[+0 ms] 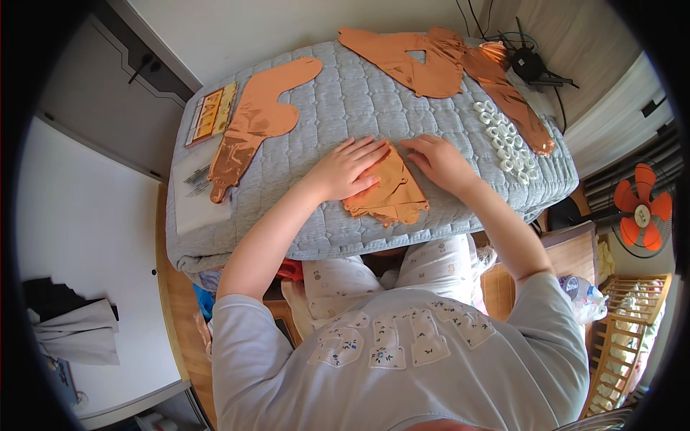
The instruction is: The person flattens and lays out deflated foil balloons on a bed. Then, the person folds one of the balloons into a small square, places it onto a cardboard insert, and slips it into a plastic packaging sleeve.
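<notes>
On the grey quilted mattress [345,100], seen from the head camera, a folded copper foil balloon [392,190] lies near the front edge. Both hands press on it. The left hand [352,169] lies flat across its left half, fingers [366,149] spread apart and straight, covering that part of the foil. The right hand [438,159] rests at the balloon's upper right edge, fingers loosely together and bent down; whether they pinch the foil or only touch it is hard to tell. The balloon's lower edge is crumpled and its shape cannot be read.

Farther left, a flat copper letter balloon [259,118] lies spread out, beside a card packet [212,113] and a white sheet [198,194] at the mattress's left edge. Along the far side lie two more copper foil balloons [424,61], overlapping, one running down the right. A cluster of small white rings [507,140] sits between that one and the right hand. Black cables [532,65] lie beyond, partly hidden. An orange fan [642,210] stands at right, bent by the lens.
</notes>
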`<state>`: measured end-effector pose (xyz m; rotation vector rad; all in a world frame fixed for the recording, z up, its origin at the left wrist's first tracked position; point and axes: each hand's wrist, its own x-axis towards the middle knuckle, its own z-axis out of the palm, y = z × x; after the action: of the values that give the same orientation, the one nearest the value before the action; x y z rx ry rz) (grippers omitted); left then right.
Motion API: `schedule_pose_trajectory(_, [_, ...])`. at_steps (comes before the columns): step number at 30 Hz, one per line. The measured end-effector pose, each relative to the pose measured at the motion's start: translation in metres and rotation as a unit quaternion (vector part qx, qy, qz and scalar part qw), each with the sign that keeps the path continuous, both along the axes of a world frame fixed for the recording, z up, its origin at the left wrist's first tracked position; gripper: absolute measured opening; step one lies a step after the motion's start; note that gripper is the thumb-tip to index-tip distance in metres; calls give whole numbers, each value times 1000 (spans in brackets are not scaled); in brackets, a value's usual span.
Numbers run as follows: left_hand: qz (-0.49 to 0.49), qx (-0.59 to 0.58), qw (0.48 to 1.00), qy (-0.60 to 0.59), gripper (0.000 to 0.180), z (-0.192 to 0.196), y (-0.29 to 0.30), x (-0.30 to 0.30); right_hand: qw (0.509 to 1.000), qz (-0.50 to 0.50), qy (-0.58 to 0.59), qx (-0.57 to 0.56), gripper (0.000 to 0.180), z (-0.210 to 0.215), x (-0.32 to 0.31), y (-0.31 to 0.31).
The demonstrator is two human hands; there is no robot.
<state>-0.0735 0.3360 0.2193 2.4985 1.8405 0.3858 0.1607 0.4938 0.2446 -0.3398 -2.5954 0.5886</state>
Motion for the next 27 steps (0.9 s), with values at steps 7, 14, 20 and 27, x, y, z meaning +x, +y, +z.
schedule_pose_trajectory(7, [21,-18,998,-51,81,2,-4,1,978,103,26,181,29,2,-17,17])
schedule_pose_trajectory(14, [20,-12,999,-35,79,2,-2,2,971,129,44,196,32,-2,-29,26])
schedule_pose_trajectory(20, [25,-19,998,-46,81,3,-3,2,984,104,53,132,23,-1,-27,23])
schedule_pose_trajectory(27, [15,-14,999,-34,77,-1,-1,0,985,96,58,130,20,-3,-32,20])
